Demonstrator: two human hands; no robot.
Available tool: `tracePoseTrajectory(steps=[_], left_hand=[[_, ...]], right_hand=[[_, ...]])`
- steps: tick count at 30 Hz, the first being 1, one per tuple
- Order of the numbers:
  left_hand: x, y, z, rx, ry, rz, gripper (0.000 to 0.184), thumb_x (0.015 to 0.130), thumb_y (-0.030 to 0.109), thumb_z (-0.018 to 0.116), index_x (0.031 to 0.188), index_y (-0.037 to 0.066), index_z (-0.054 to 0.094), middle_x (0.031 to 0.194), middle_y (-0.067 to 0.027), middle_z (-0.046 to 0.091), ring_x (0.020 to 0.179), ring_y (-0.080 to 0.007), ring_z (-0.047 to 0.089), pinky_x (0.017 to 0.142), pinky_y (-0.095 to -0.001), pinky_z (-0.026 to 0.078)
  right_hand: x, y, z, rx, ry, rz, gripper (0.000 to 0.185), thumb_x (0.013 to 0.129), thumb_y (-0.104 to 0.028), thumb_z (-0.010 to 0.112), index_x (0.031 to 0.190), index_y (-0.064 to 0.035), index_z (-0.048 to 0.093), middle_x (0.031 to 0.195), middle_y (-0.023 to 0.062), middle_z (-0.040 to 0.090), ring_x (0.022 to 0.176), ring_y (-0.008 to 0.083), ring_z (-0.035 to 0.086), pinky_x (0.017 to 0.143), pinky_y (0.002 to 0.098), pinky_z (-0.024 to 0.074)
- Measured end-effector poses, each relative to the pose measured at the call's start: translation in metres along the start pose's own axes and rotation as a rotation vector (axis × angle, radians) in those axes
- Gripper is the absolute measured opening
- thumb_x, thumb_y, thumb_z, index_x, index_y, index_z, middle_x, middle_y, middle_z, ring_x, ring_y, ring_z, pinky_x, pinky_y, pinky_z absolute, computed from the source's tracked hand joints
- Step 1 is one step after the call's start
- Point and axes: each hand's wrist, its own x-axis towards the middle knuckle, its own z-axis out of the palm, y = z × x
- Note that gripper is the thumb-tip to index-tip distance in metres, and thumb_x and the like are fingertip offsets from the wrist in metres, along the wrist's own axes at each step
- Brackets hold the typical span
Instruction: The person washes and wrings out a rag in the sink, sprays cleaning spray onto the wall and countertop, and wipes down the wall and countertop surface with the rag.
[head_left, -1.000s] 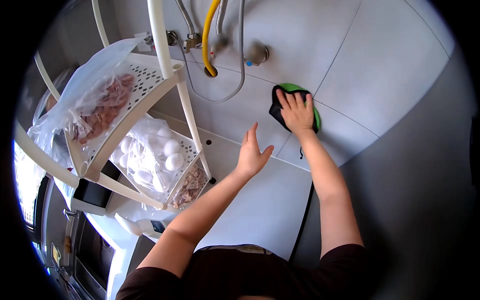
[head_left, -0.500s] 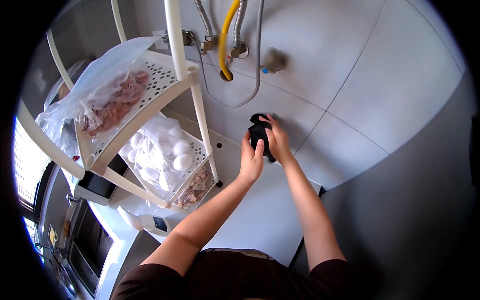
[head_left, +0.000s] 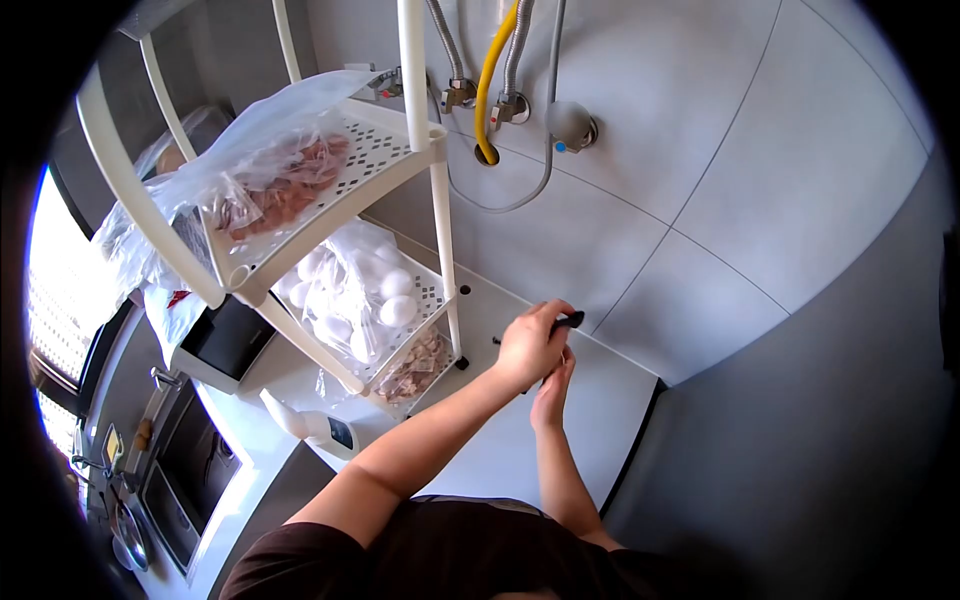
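Observation:
Both of my hands are closed around a small black object (head_left: 569, 321) above the white countertop. Its kind cannot be made out, since most of it is behind my fingers; a rounded dark end sticks out at the right. My left hand (head_left: 532, 345) wraps over it from above, back of the hand towards me. Just below and to the right, my right hand (head_left: 552, 392) grips its lower part, and the two hands touch or overlap.
At the left stands a white tiered rack (head_left: 345, 205) with bagged reddish food (head_left: 290, 195), bagged eggs (head_left: 397, 311) and another bag (head_left: 415, 370) low down. A white spray bottle (head_left: 320, 430) is nearby. Valves (head_left: 508, 108) and a yellow hose (head_left: 488, 85) are on the tiled wall.
My hands have come down and nearer my body with the black object. The left hand has turned over it, and the right hand now sits beneath. The view has shifted slightly.

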Motion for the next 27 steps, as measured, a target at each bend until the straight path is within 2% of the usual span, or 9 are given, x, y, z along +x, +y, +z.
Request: tracePoseTrajectory(steps=[2, 5, 9, 13, 15, 18, 19, 23, 27], left_hand=[[-0.007, 0.009, 0.0, -0.037, -0.112, 0.072, 0.026, 0.079, 0.002, 0.056, 0.105, 0.004, 0.061, 0.077, -0.012, 0.064, 0.065, -0.0241, 0.064, 0.064, -0.0342, 0.052], [-0.018, 0.012, 0.002, -0.106, -0.239, 0.013, 0.037, 0.076, 0.011, 0.065, 0.112, 0.005, 0.059, 0.078, -0.0122, 0.063, 0.069, -0.0229, 0.063, 0.066, -0.0335, 0.051], [-0.02, 0.005, 0.001, -0.015, 0.041, 0.252, 0.058, 0.075, 0.024, 0.074, 0.125, 0.007, 0.053, 0.112, -0.0149, 0.054, 0.111, -0.03, 0.049, 0.09, -0.0411, 0.043], [-0.013, -0.01, -0.003, -0.103, 0.031, 0.037, 0.05, 0.08, 0.024, 0.069, 0.123, 0.004, 0.052, 0.114, -0.018, 0.055, 0.107, -0.031, 0.052, 0.084, -0.0398, 0.047], [-0.013, -0.033, 0.0, -0.133, 0.035, -0.09, 0.045, 0.083, 0.024, 0.067, 0.121, 0.004, 0.053, 0.113, -0.0171, 0.056, 0.105, -0.0291, 0.054, 0.081, -0.0378, 0.049], [-0.016, -0.063, 0.001, -0.089, -0.018, -0.154, 0.033, 0.086, 0.023, 0.065, 0.112, 0.002, 0.058, 0.108, -0.0155, 0.06, 0.094, -0.0251, 0.062, 0.075, -0.0348, 0.051], [-0.014, -0.067, 0.0, -0.088, -0.013, -0.151, 0.033, 0.086, 0.023, 0.065, 0.112, 0.002, 0.058, 0.108, -0.0155, 0.06, 0.094, -0.0251, 0.062, 0.075, -0.0348, 0.051], [-0.005, -0.076, 0.004, -0.143, -0.1, -0.205, 0.028, 0.087, 0.021, 0.063, 0.107, 0.001, 0.061, 0.096, -0.0134, 0.066, 0.086, -0.0224, 0.064, 0.075, -0.034, 0.052], [-0.002, -0.068, 0.012, -0.151, -0.144, -0.192, 0.028, 0.087, 0.021, 0.063, 0.108, 0.001, 0.061, 0.092, -0.0121, 0.067, 0.08, -0.0209, 0.064, 0.073, -0.0334, 0.052]], right_hand=[[-0.009, 0.0, 0.002, 0.123, -0.012, -0.002, 0.098, 0.081, -0.082, 0.028, 0.146, -0.0093, 0.018, 0.147, 0.008, 0.031, 0.136, 0.0219, 0.029, 0.109, 0.0398, 0.0266], [-0.001, -0.008, -0.011, 0.371, -0.073, 0.09, 0.089, 0.084, -0.078, 0.021, 0.145, -0.013, 0.025, 0.144, 0.007, 0.036, 0.133, 0.0221, 0.036, 0.109, 0.0387, 0.0289], [0.042, -0.054, -0.01, 0.402, 0.085, -0.127, 0.089, 0.087, -0.075, 0.022, 0.142, -0.0064, 0.033, 0.141, 0.0095, 0.041, 0.13, 0.0251, 0.04, 0.108, 0.0381, 0.0309], [0.145, -0.093, -0.059, -0.51, 0.206, -0.747, 0.079, 0.097, -0.061, 0.025, 0.14, 0.0042, 0.032, 0.146, 0.0207, 0.033, 0.135, 0.0314, 0.032, 0.111, 0.0394, 0.0245], [0.184, -0.153, -0.058, -0.966, 0.227, -1.059, 0.072, 0.097, -0.054, 0.029, 0.141, 0.0018, 0.033, 0.15, 0.0242, 0.025, 0.139, 0.0415, 0.021, 0.113, 0.0552, 0.0085], [0.21, -0.211, -0.043, -1.294, 0.227, -1.231, 0.063, 0.095, -0.054, 0.032, 0.134, -0.0093, 0.051, 0.14, 0.0125, 0.045, 0.135, 0.042, 0.026, 0.109, 0.0622, -0.0082], [0.223, -0.219, -0.045, -1.375, 0.26, -1.348, 0.056, 0.093, -0.051, 0.041, 0.124, -0.0096, 0.06, 0.126, 0.0066, 0.058, 0.13, 0.038, 0.036, 0.108, 0.064, -0.0053], [0.253, -0.274, 0.029, -1.833, 0.447, -1.442, 0.037, 0.087, -0.041, 0.06, 0.118, -0.0211, 0.064, 0.111, 0.0033, 0.063, 0.117, 0.0279, 0.048, 0.106, 0.0647, 0.016], [0.275, -0.271, 0.07, -1.846, 0.368, -1.585, 0.033, 0.086, -0.043, 0.058, 0.112, -0.0254, 0.066, 0.105, 0.003, 0.062, 0.115, 0.027, 0.048, 0.103, 0.0648, 0.0224]])
